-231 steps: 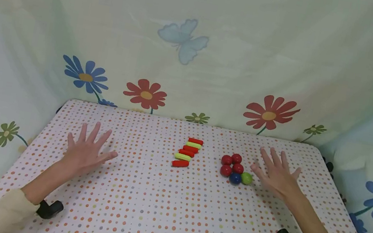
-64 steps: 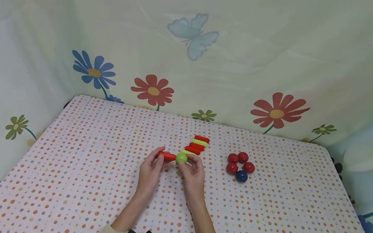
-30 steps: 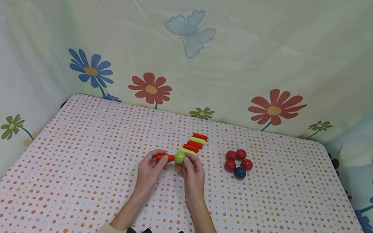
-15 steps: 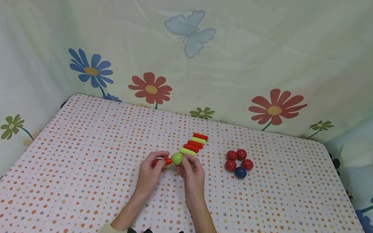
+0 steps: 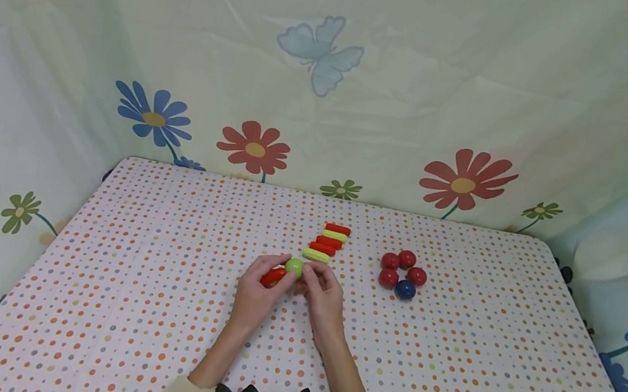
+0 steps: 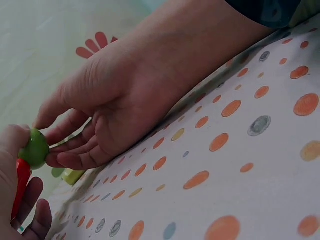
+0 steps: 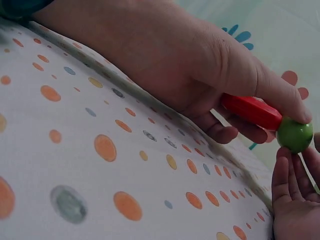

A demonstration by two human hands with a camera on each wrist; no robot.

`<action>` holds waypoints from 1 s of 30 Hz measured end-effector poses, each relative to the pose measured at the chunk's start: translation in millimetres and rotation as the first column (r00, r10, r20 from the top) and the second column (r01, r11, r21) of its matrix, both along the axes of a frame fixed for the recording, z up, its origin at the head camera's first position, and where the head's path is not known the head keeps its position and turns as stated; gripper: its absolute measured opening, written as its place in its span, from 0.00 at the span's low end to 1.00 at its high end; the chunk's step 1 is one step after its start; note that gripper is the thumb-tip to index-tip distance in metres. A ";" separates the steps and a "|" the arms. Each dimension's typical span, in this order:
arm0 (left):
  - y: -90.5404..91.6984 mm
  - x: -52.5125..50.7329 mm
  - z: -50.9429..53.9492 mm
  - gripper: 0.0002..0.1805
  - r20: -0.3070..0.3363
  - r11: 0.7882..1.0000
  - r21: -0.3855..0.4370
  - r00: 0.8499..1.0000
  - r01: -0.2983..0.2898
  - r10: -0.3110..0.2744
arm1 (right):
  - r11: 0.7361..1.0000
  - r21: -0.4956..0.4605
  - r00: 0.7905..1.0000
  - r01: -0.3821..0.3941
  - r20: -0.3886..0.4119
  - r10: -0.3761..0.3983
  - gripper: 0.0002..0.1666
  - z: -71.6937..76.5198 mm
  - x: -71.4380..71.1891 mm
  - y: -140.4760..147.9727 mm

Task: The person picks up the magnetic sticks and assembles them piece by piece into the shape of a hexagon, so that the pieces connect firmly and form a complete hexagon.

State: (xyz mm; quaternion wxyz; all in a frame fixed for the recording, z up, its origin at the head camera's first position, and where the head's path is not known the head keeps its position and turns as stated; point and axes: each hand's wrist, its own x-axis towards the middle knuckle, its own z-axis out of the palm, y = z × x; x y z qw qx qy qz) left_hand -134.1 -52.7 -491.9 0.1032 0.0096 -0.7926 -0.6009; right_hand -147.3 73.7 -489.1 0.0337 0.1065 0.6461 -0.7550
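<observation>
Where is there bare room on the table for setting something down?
Bare: from the left hand to the left edge of the table, and from the red balls to the right edge. Crowded: the middle, where the right hand, green ball and red stick are near the row of sticks.

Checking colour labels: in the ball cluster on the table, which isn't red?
The blue ball, at the cluster's near edge; the other four balls are red.

Room to pass lies along the dotted white worktop's [image 5: 83,288] left and right edges; between the glossy green ball [image 5: 294,267] and far edge, red and yellow-green rods [image 5: 329,243] obstruct, red and dark-blue balls [image 5: 388,278] rightward.
</observation>
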 end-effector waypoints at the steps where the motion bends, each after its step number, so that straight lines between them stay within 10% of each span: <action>1: -0.3 -0.2 -0.6 0.22 -0.002 1.000 -0.009 1.000 -0.004 0.004 | 1.000 -0.010 1.000 -0.002 -0.003 0.002 0.21 0.2 0.0 0.0; 6: -1.3 -0.3 -1.9 0.24 -0.017 0.999 -0.033 0.999 -0.033 0.032 | 0.998 -0.053 1.000 -0.022 -0.011 0.021 0.25 1.5 0.1 0.7; 9: -1.1 -0.1 -1.4 0.22 -0.037 0.997 -0.054 0.998 -0.059 0.057 | 0.991 0.130 0.997 -0.006 -0.080 0.017 0.24 1.2 0.1 2.9; 11: -0.8 -0.1 -1.0 0.21 -0.043 0.995 -0.063 0.996 -0.079 0.076 | 0.931 0.364 0.982 0.036 -0.185 0.035 0.19 -0.7 -0.6 5.8; 13: -0.8 -0.2 -0.9 0.21 -0.044 0.993 -0.067 0.995 -0.095 0.092 | 0.809 0.577 0.959 0.115 -0.277 0.062 0.17 -3.5 -1.8 8.9; 16: -0.9 -0.1 -1.1 0.20 -0.030 0.993 -0.060 0.995 -0.100 0.098 | 0.675 0.715 0.927 0.182 -0.354 0.125 0.20 -7.6 -3.7 12.7; 24: -1.2 0.1 -0.8 0.20 -0.015 0.995 -0.050 0.996 -0.086 0.085 | 0.539 0.834 0.927 0.113 -0.284 0.245 0.27 -8.7 -6.4 13.6; 30: -1.7 -0.7 -1.0 0.20 -0.014 0.994 -0.053 0.995 -0.094 0.094 | 0.505 0.854 0.925 0.126 -0.285 0.251 0.26 -10.5 -7.1 12.9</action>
